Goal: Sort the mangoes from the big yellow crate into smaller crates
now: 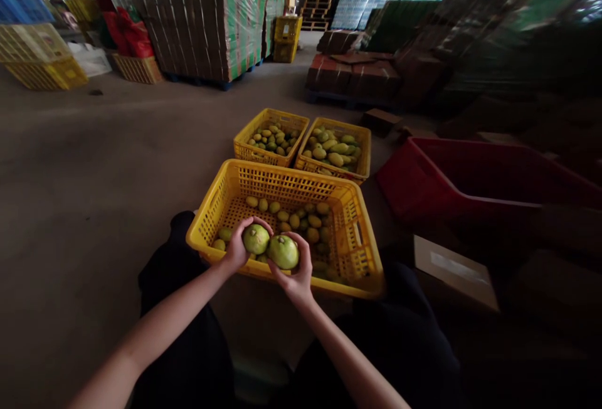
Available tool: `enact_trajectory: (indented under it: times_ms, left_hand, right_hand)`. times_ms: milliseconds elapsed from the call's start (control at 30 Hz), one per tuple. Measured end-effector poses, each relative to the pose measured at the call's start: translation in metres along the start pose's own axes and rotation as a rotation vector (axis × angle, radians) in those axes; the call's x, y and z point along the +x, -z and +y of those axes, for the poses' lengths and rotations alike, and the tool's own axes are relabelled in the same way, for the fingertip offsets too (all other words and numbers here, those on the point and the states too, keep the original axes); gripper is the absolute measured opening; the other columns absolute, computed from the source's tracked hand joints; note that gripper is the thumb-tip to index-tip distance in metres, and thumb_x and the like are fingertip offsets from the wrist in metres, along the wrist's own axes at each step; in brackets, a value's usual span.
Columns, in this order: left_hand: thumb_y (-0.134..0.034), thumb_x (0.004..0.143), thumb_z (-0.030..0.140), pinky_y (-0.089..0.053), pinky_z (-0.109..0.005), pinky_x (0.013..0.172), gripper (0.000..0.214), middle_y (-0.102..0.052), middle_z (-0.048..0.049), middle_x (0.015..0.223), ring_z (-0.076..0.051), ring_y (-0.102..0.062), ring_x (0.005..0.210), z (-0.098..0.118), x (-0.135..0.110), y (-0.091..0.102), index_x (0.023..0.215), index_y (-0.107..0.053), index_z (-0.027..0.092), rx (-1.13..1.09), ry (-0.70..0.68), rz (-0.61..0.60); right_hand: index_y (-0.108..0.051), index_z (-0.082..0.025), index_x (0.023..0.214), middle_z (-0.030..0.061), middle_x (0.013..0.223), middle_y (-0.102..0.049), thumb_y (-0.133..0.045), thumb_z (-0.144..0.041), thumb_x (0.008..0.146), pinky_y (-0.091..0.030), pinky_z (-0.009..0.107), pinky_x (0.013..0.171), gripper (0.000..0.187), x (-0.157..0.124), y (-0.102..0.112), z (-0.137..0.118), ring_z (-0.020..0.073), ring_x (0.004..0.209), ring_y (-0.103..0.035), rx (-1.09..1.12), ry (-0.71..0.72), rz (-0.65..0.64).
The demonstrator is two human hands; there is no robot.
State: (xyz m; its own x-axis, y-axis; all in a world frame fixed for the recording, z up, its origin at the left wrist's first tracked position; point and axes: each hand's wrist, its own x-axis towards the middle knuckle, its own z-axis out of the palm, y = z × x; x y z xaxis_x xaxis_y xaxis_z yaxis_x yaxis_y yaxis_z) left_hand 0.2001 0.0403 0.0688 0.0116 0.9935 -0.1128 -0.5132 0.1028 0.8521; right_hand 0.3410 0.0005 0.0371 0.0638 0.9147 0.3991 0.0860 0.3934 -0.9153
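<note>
My left hand (239,247) is wrapped round a green mango (256,239), and my right hand (301,274) grips a second, slightly larger green mango (283,252). The two fruits are side by side, nearly touching, above the near edge of a large yellow plastic crate (371,258). Inside that crate lie several smaller yellow-green mangoes (314,221), mostly toward its right half, with a few along the back and left. Part of the crate's floor and contents is hidden behind my hands.
Behind the large crate stand two smaller yellow crates, a left one (242,150) and a right one (365,152), both holding mangoes. A red tub (409,177) and a cardboard box (454,271) are at the right. Wrapped pallet stacks (188,14) rise farther back.
</note>
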Motion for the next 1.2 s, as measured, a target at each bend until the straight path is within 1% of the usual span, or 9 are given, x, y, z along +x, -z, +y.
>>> enact_trajectory:
  times_ms: [233, 300, 400, 500, 600, 767, 967, 1100, 1200]
  left_hand:
    - [-0.047, 0.080, 0.034, -0.047, -0.026, 0.074, 0.037, -0.068, -0.0091, 0.070, -0.018, -0.061, 0.073, 0.005, 0.000, 0.002, 0.063, -0.071, 0.012, 0.037, -0.035, -0.099]
    - [-0.045, 0.081, 0.031, -0.048, -0.026, 0.071, 0.036, -0.066, -0.0077, 0.067, -0.017, -0.061, 0.068, 0.003, 0.003, 0.001, 0.062, -0.068, 0.012, -0.125, 0.120, 0.016]
    - [-0.046, 0.084, 0.031, -0.048, -0.025, 0.058, 0.033, -0.061, -0.0038, 0.058, -0.014, -0.058, 0.053, -0.003, 0.007, 0.000, 0.060, -0.060, 0.015, -0.312, 0.448, 0.316]
    - [-0.054, 0.084, 0.032, -0.049, -0.024, 0.054, 0.026, -0.058, -0.0001, 0.054, -0.014, -0.058, 0.050, -0.007, 0.012, -0.001, 0.063, -0.055, 0.017, -0.378, 0.556, 0.475]
    - [-0.052, 0.087, 0.034, -0.052, -0.026, 0.056, 0.026, -0.059, -0.0010, 0.055, -0.015, -0.061, 0.053, -0.005, 0.015, -0.001, 0.071, -0.058, 0.016, -0.436, 0.552, 0.441]
    - [-0.034, 0.093, 0.036, -0.056, -0.030, 0.056, 0.042, -0.065, -0.0092, 0.063, -0.019, -0.065, 0.058, 0.004, 0.018, 0.002, 0.087, -0.065, 0.008, -0.551, 0.637, 0.305]
    - [-0.055, 0.084, 0.029, -0.058, -0.031, 0.059, 0.016, -0.065, -0.0032, 0.066, -0.018, -0.066, 0.060, 0.006, 0.017, 0.003, 0.087, -0.063, 0.016, -0.461, 0.523, 0.468]
    - [-0.040, 0.089, 0.027, -0.056, -0.030, 0.053, 0.029, -0.065, -0.0089, 0.067, -0.020, -0.066, 0.061, 0.000, 0.021, 0.003, 0.094, -0.064, 0.011, -0.489, 0.568, 0.475]
    - [-0.039, 0.090, 0.028, -0.058, -0.033, 0.056, 0.030, -0.065, -0.0097, 0.068, -0.021, -0.066, 0.062, -0.003, 0.021, 0.003, 0.093, -0.064, 0.011, -0.450, 0.560, 0.444]
  right_hand:
    - [-0.062, -0.022, 0.105, 0.0043, 0.097, -0.066, -0.080, -0.029, 0.064, -0.052, 0.033, 0.080, 0.044, 0.004, 0.004, 0.000, 0.0203, 0.087, -0.062, -0.002, -0.037, -0.052]
    - [-0.065, -0.021, 0.099, 0.0030, 0.091, -0.068, -0.079, -0.032, 0.064, -0.052, 0.030, 0.074, 0.039, 0.005, 0.002, -0.001, 0.0187, 0.080, -0.062, 0.055, -0.170, -0.037]
    - [-0.068, -0.019, 0.088, 0.0010, 0.080, -0.068, -0.078, -0.038, 0.062, -0.051, 0.027, 0.066, 0.034, 0.007, -0.003, 0.002, 0.0165, 0.071, -0.061, 0.213, -0.447, 0.058]
    - [-0.069, -0.018, 0.079, 0.0014, 0.070, -0.067, -0.076, -0.041, 0.060, -0.052, 0.027, 0.058, 0.030, 0.014, -0.002, 0.007, 0.0176, 0.065, -0.061, 0.494, -0.710, 0.092]
    - [-0.069, -0.017, 0.078, 0.0047, 0.068, -0.069, -0.068, -0.040, 0.063, -0.054, 0.031, 0.055, 0.028, 0.027, 0.007, 0.009, 0.0214, 0.065, -0.065, 0.827, -0.910, 0.002]
    - [-0.068, -0.015, 0.088, 0.0093, 0.081, -0.073, -0.056, -0.031, 0.072, -0.056, 0.032, 0.055, 0.026, 0.041, 0.026, 0.006, 0.0229, 0.071, -0.068, 1.106, -0.996, -0.018]
    - [-0.064, -0.017, 0.086, 0.0073, 0.077, -0.073, -0.052, -0.030, 0.082, -0.056, 0.032, 0.056, 0.018, 0.043, 0.024, 0.003, 0.0201, 0.065, -0.067, 1.114, -1.091, 0.220]
    - [-0.060, -0.020, 0.077, -0.0001, 0.060, -0.067, -0.060, -0.031, 0.083, -0.055, 0.029, 0.056, 0.012, 0.046, 0.018, 0.008, 0.0162, 0.053, -0.064, 1.002, -1.166, 0.381]
    - [-0.060, -0.019, 0.076, 0.0005, 0.056, -0.065, -0.052, -0.030, 0.088, -0.055, 0.030, 0.055, 0.018, 0.044, 0.017, 0.013, 0.0156, 0.048, -0.062, 0.851, -1.305, 0.407]
